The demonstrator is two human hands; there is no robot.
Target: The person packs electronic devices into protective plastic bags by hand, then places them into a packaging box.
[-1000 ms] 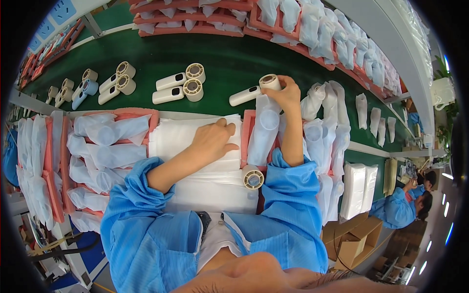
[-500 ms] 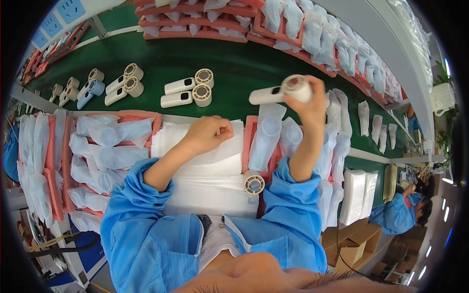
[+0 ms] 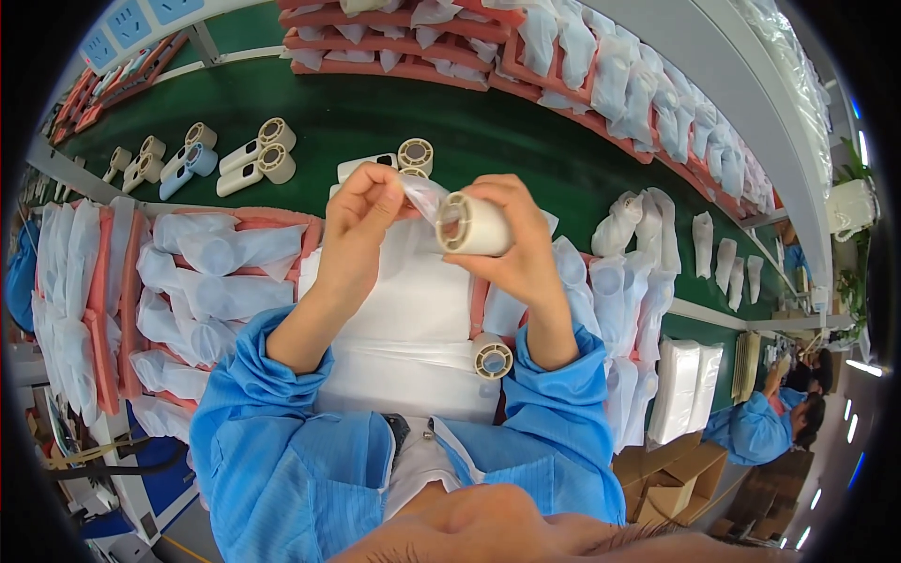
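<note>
In my right hand (image 3: pixel 521 239) is a cream handheld fan (image 3: pixel 486 228), its round ringed head turned to the left; its handle is mostly hidden. My left hand (image 3: pixel 364 220) pinches a thin translucent plastic bag (image 3: pixel 425 197), which reaches to the fan head. Whether the handle is inside the bag I cannot tell. Below both hands lies a stack of white translucent bags (image 3: pixel 404 300). Another round fan head (image 3: pixel 492 357) rests on the stack's right edge. Just behind my hands, partly covered, are more cream fans (image 3: pixel 416 153).
Several fans (image 3: pixel 256 167), one of them light blue (image 3: pixel 195 164), lie along the green belt at left. Pink foam trays (image 3: pixel 127 300) with bagged fans (image 3: pixel 225 300) flank the stack. More trays (image 3: pixel 394 61) are piled behind. Packs of bags (image 3: pixel 676 389) and a cardboard box (image 3: pixel 671 474) are at right.
My right hand has brought the fan left and nearer from above the belt. My left hand has risen from the bag stack and now pinches a bag beside the fan.
</note>
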